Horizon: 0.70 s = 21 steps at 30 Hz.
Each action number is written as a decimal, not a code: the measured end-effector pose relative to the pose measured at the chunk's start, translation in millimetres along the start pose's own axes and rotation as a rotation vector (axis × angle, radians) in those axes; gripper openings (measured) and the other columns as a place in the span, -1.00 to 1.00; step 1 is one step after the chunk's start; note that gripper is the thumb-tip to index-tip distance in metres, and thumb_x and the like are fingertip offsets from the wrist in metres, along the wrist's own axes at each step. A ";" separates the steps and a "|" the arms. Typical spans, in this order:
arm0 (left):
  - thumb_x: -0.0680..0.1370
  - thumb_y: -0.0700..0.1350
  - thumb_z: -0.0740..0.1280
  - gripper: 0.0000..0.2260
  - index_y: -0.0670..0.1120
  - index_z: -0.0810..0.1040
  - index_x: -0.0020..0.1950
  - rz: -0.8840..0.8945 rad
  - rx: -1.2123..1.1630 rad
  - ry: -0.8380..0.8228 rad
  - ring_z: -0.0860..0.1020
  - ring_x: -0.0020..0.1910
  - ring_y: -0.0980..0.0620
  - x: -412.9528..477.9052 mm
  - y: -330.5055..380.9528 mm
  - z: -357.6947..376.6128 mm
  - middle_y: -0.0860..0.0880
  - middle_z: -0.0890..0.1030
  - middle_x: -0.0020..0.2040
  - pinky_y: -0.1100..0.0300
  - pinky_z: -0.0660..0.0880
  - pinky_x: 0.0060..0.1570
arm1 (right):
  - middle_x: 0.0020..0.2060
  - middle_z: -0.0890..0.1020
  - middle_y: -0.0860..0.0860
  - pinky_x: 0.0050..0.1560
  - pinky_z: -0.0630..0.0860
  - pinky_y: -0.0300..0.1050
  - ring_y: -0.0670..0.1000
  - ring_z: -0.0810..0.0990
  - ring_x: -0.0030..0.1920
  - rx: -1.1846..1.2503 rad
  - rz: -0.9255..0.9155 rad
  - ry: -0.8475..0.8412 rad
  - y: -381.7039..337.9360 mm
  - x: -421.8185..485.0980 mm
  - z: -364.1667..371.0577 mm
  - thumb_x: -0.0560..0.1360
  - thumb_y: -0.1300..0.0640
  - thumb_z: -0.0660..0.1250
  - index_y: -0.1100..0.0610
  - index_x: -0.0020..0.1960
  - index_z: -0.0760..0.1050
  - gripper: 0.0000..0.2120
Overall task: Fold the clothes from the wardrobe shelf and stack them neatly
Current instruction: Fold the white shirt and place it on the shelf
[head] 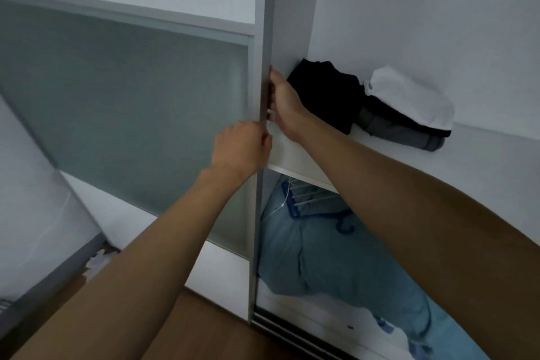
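Observation:
Both my hands hold the upright edge of the sliding wardrobe door (pixel 264 47). My left hand (pixel 241 147) grips the edge from the outside, fingers curled round it. Just above it, my right hand (pixel 285 102) grips the same edge from the inside. Behind them, on the white wardrobe shelf (pixel 295 155), lie a crumpled black garment (pixel 321 93), a rolled grey garment (pixel 409 133) and a white garment (pixel 409 96) on top of it.
The door has a frosted glass panel (pixel 131 105). Below the shelf hang light blue clothes (pixel 321 251) on a blue hanger (pixel 342 222). A wooden floor (pixel 204 324) lies below, and a bed edge (pixel 43 280) is at the lower left.

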State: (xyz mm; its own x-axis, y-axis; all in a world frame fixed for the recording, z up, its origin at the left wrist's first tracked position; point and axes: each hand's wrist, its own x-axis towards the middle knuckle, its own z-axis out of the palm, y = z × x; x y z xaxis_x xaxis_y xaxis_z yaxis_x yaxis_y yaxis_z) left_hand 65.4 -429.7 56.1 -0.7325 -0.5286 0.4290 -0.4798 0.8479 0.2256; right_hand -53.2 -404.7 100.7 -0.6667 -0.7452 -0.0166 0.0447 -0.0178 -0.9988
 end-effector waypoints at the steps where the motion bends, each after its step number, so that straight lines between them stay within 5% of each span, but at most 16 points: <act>1: 0.62 -0.02 0.20 -0.76 -0.10 0.62 -0.05 0.000 0.002 -0.009 0.61 -0.07 -0.22 0.0 -0.5 0.2 -0.15 0.65 -0.05 0.09 0.37 -0.22 | 0.25 0.62 0.11 0.21 0.52 0.06 0.12 0.58 0.23 0.009 0.001 0.011 1.9 1.3 1.5 0.60 -0.21 0.17 0.16 0.35 0.51 -0.46; 12: 0.58 -0.07 0.20 -0.76 -0.12 0.65 -0.01 -0.047 0.008 -0.046 0.60 -0.05 -0.27 -2.6 6.6 -3.7 -0.19 0.66 -0.02 -0.01 0.55 -0.08 | 0.30 0.59 0.10 0.41 0.39 0.11 0.09 0.54 0.30 -0.004 0.035 -0.035 2.8 -2.7 -4.5 0.64 -0.18 0.13 0.16 0.39 0.45 -0.49; 17: 0.57 -0.09 0.22 -0.79 -0.13 0.61 -0.10 -0.080 -0.004 -0.050 0.60 -0.07 -0.28 -5.5 18.8 -3.9 -0.20 0.65 -0.08 0.04 0.50 -0.12 | 0.51 0.31 0.12 0.41 0.28 -0.03 0.07 0.35 0.46 -0.032 0.026 -0.102 7.0 -5.1 -22.8 0.65 -0.21 0.05 0.16 0.57 0.15 -0.37; 19: 0.58 -0.08 0.23 -0.78 -0.12 0.56 -0.20 -0.095 -0.003 -0.074 0.60 -0.10 -0.28 -7.2 21.6 -1.0 -0.18 0.61 -0.16 0.05 0.48 -0.15 | 0.39 0.45 0.06 0.20 0.39 -0.15 -0.04 0.51 0.28 -0.021 0.001 -0.090 10.0 -13.2 -33.5 0.66 -0.19 0.05 0.16 0.52 0.26 -0.43; 21: 0.60 -0.03 0.24 -0.74 -0.15 0.56 -0.18 -0.105 0.003 -0.109 0.61 -0.09 -0.27 -5.8 25.1 1.9 -0.16 0.59 -0.18 0.08 0.47 -0.17 | 0.10 0.64 -0.01 0.02 0.51 -0.19 -0.12 0.63 -0.02 -0.001 -0.005 -0.091 11.9 -21.2 -45.9 0.67 -0.16 0.04 0.06 0.25 0.52 -0.58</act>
State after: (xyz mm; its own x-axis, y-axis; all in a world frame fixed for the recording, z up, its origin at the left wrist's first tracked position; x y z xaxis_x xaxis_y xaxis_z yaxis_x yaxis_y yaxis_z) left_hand 56.7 -405.5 57.6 -0.7261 -0.6161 0.3053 -0.5583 0.7875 0.2613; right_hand -72.7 -358.5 87.1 -0.5963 -0.8027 -0.0071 0.0406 -0.0214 -0.9989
